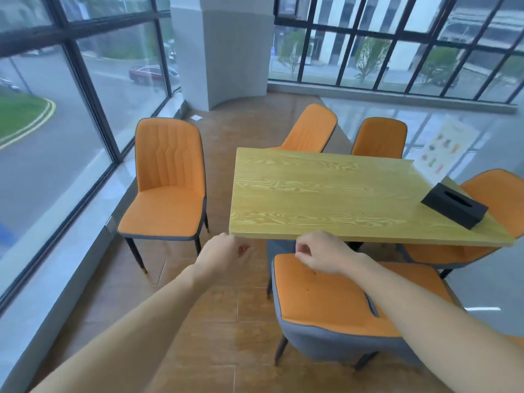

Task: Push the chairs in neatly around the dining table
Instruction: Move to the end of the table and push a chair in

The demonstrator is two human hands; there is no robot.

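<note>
Head view — both hands loosely curled, holding nothing: left hand (224, 252) over floor, right hand (320, 252) above near chair (334, 302). That chair sits partly under the table (326, 194); window chair (167, 180) stands well apart.

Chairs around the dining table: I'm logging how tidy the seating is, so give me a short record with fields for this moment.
table: wooden top, bare but for a black tissue box near its right end
near chair: front of seat under the table edge, back toward the camera
left chair: standing well clear of the table by the window, facing it
far chairs: two, backs showing over the far edge
right chair: partly hidden by the table
left hand: loosely curled, holding nothing
right hand: curled above the near chair, holding nothing
</note>
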